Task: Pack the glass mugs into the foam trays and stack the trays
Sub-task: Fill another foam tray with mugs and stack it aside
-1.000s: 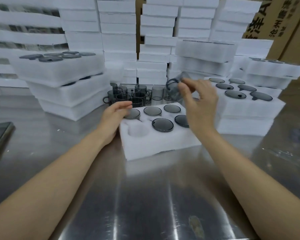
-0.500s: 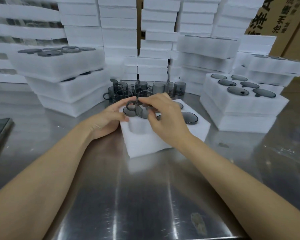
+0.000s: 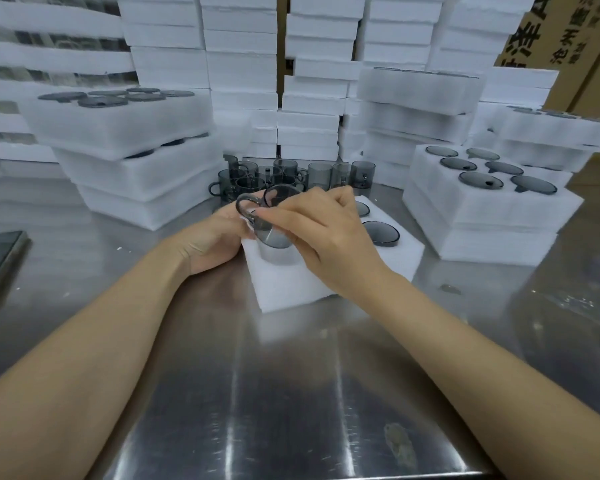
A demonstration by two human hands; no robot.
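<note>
Glass mug [image 3: 269,216] in right-hand grip [image 3: 321,233], left hand [image 3: 215,237] steadying foam tray [image 3: 329,271]; carton [image 3: 565,36] print unreadable.

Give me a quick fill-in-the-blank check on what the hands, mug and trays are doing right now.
1. The right hand holds a smoked glass mug tilted over the foam tray, with the mug's ____ pointing left.
2. The left hand steadies the tray's ____ edge.
3. The loose mugs stand ____ the tray.
4. The table is made of ____.

Missing words: handle; left; behind; metal
</note>
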